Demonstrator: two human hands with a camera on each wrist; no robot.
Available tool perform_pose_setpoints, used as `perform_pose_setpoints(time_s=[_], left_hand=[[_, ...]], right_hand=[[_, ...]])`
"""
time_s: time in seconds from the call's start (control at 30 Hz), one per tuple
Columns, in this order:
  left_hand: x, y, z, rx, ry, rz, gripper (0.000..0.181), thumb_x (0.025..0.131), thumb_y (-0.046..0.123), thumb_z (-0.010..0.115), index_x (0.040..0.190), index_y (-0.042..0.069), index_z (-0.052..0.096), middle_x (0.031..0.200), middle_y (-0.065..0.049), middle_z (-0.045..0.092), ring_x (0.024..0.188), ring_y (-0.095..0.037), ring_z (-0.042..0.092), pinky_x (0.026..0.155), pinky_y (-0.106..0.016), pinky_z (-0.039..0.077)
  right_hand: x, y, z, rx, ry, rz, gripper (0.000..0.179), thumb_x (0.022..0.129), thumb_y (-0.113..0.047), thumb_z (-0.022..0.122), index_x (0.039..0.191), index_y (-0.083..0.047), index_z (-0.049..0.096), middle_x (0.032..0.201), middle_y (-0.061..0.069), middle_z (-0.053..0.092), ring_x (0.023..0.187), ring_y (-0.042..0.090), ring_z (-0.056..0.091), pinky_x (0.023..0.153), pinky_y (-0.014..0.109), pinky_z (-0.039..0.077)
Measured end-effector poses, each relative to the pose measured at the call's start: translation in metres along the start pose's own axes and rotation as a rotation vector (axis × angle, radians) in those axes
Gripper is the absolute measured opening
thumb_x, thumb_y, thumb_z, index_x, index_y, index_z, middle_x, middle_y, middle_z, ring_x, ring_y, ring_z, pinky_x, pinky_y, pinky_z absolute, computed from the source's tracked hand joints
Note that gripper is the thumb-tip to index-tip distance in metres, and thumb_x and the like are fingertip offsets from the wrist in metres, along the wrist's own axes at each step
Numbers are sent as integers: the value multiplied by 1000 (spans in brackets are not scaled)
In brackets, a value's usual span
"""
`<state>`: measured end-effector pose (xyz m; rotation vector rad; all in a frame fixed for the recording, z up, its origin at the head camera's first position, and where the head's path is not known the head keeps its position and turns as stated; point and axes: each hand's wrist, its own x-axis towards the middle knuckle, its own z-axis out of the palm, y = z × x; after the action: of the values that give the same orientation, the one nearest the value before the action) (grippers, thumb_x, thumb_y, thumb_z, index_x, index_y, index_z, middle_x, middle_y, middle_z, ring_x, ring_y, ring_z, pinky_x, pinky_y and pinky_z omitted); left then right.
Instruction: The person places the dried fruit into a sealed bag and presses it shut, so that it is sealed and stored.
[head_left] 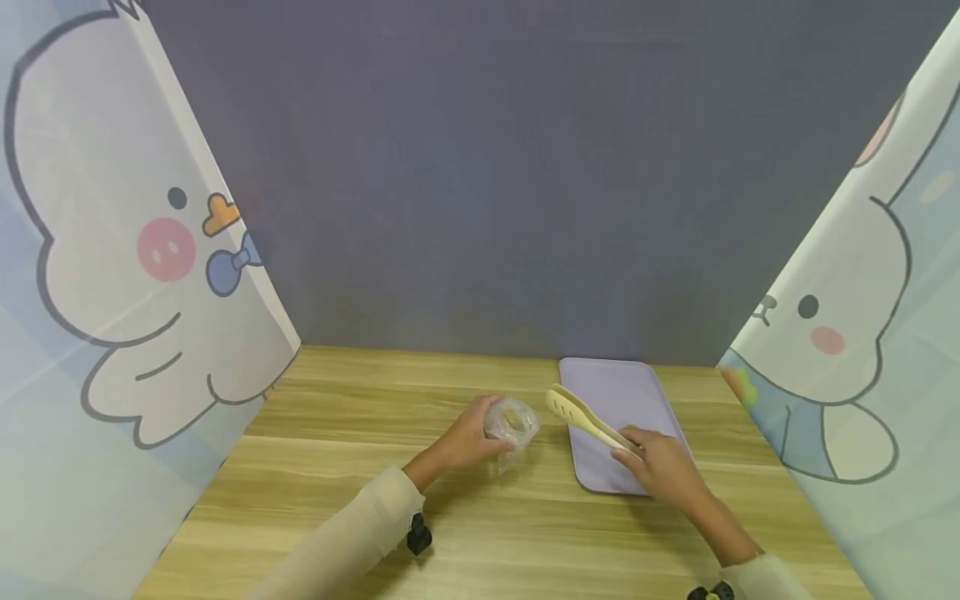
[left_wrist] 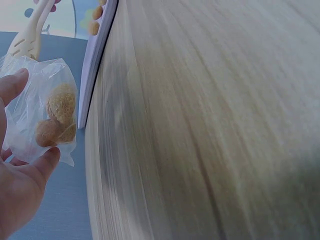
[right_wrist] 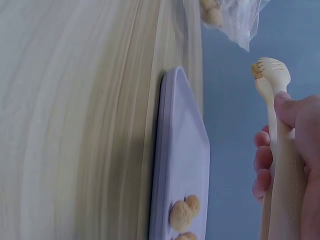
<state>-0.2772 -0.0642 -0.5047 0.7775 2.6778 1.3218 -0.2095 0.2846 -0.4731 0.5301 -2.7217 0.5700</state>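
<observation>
My left hand (head_left: pixel 470 437) grips a clear plastic bag (head_left: pixel 527 427) by its side, above the table. Through the film, several round tan-brown walnut-like balls (left_wrist: pixel 61 102) show in the left wrist view. My right hand (head_left: pixel 666 468) holds cream-coloured tongs (head_left: pixel 588 423) by the handles, their slotted heads pointing left toward the bag. In the right wrist view a small brown piece (right_wrist: pixel 256 70) shows between the tong tips. Below the right hand lies a pale purple tray (head_left: pixel 611 385). More tan-brown balls (right_wrist: pixel 180 216) rest on it, covered by the right hand in the head view.
A wood-grain table (head_left: pixel 360 400) carries everything. Behind it stands a dark grey panel (head_left: pixel 480 183). Printed cartoon cloths (head_left: pixel 112 350) hang along the left and right sides. The tray's far edge lies near the back panel.
</observation>
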Motion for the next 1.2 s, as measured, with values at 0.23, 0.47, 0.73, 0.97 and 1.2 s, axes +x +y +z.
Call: perform_pose_setpoints(time_s=[0.23,0.47,0.73,0.97,1.2], left_hand=[[0,-1,0,6,0,-13,88,84,36,82,153,5,38,148,-14,48,121,-27,55,97,-44,50],[1,1,0,-11,3,-13,88,83,36,82,153,5,39,149,-15,47,119,-26,55,95,-44,50],[2,1,1,-10,1,4,86,84,34,82,153,7,38,148,-13,48,112,-20,55,91,-37,50],[2,2,1,-14,1,12,85,85,33,81,153,7,38,146,-13,49,107,-18,56,86,-32,51],[0,6,1,-33,11,10,84,84,30,82,152,6,40,145,-15,49,105,-18,56,84,-31,51]], right_hand=[[6,-13,2,42,-15,0,32,93,-26,75,115,-3,73,96,2,77,77,8,64,69,34,54],[12,-24,6,49,-15,-25,27,92,-26,76,112,-8,75,92,-1,75,74,5,60,65,28,51],[19,-35,12,95,-43,-47,26,92,-23,75,113,-7,75,85,-8,71,69,-3,52,62,23,47],[22,-40,13,159,-82,-46,26,94,-24,74,114,-7,74,71,-12,58,53,-4,40,48,19,39],[19,-39,15,170,-53,-46,30,93,-24,75,115,-4,73,82,-5,69,59,-4,45,53,19,42]])
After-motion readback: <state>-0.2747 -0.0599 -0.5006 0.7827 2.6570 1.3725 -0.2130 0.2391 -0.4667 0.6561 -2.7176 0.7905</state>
